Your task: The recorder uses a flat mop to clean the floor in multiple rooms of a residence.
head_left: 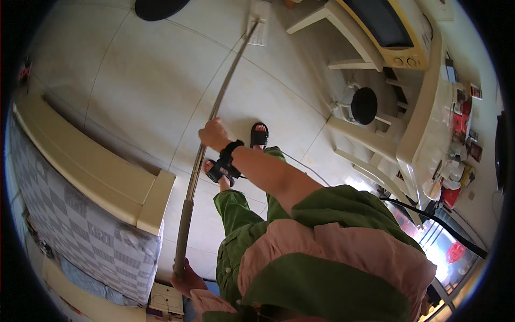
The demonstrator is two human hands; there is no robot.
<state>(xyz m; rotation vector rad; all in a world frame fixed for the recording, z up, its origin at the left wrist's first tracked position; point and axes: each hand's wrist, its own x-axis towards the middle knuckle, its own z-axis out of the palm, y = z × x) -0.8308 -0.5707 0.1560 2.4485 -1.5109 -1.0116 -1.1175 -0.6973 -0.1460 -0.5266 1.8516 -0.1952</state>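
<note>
A long metal pole with a brownish grip, the handle of a flat mop point(199, 166), runs slantwise across the view. Its pale flat head point(259, 29) lies on the tiled floor at the top. Partway down the pole, my right hand point(215, 134) is wrapped round it, with a black band on that wrist. My left hand point(188, 279) is closed round the grip's lower end, its fingers partly hidden. Black sandals are on my feet, just beyond and below my right hand.
A bed with a cream frame point(91, 161) and checked bedding stands at the left. At the right are a white table point(429, 112), a yellowish microwave point(397, 32) and a black-topped stool point(364, 105). Another black round top point(160, 7) is at the upper edge. A thin cable point(306, 166) crosses the floor.
</note>
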